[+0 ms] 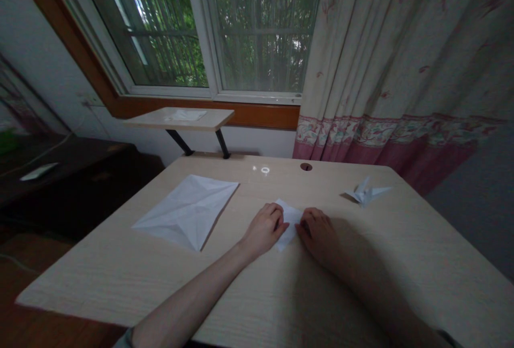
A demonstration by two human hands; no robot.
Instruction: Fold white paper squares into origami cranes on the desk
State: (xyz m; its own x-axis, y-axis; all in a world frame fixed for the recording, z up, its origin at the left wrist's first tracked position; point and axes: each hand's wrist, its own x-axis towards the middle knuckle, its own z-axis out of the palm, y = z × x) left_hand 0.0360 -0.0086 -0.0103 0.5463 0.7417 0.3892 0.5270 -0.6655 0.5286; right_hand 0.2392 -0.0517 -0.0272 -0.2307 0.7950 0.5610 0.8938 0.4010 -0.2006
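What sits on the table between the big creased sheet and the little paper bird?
The left hand and right hand, resting on a small folded paper, seen in the head view.

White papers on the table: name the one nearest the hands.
The small white folded paper between the left hand and right hand; the large creased white sheet lies left, the white paper crane right.

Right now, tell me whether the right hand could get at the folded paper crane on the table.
Probably yes. The right hand rests on the small folded paper, and only bare table lies between it and the paper crane, farther back to its right. Nothing stands in the way.
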